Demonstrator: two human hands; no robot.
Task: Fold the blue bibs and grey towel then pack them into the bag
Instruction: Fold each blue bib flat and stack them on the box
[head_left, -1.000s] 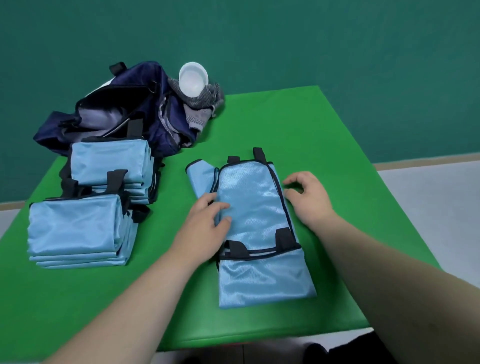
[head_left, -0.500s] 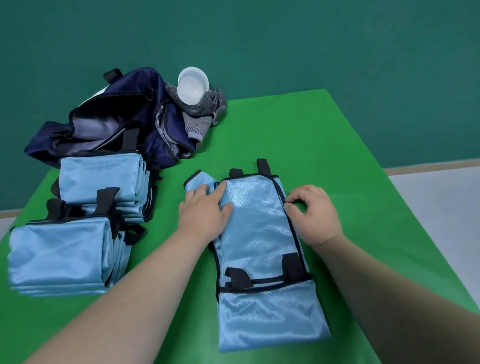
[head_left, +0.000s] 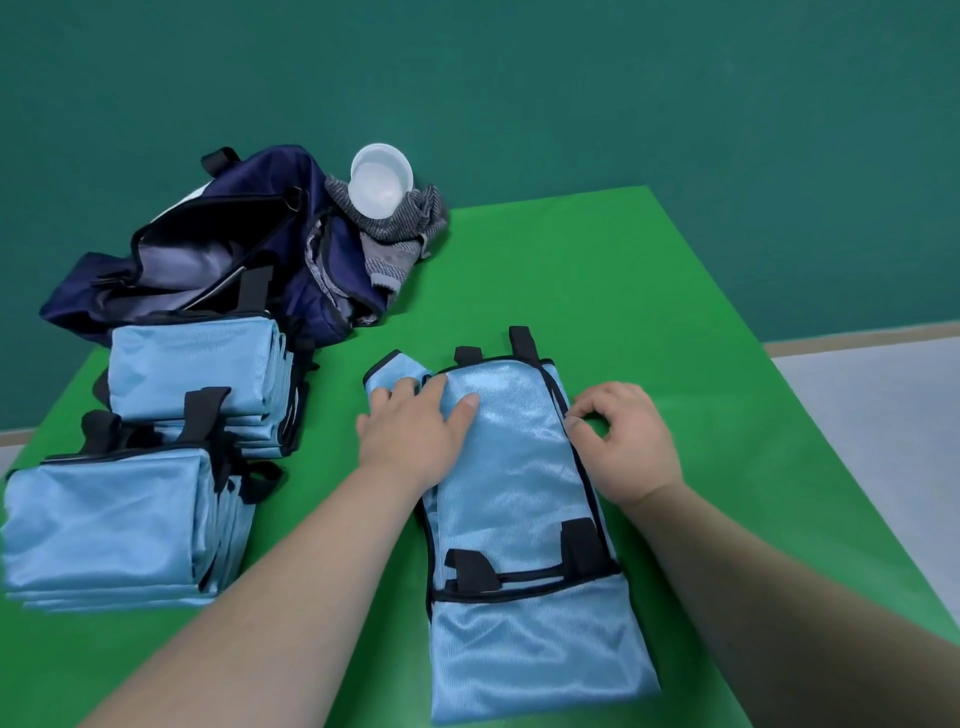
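Two piles of folded bibs are done at the left of the counter (head_left: 649, 291), the near stack (head_left: 104, 525) and the far stack (head_left: 192, 374), just in front of the open bag (head_left: 208, 260). No blue shows inside it, so packing looks unstarted. The towel (head_left: 400, 234) lies crumpled beside the bag under a white bowl (head_left: 382, 187), unfolded. One bib (head_left: 509, 467) lies mid-counter, part-folded. The left hand (head_left: 415, 431) lies flat, fingers straight, pressing the bib's upper left edge. The right hand (head_left: 628, 441), fingers curled, pinches the right hem.
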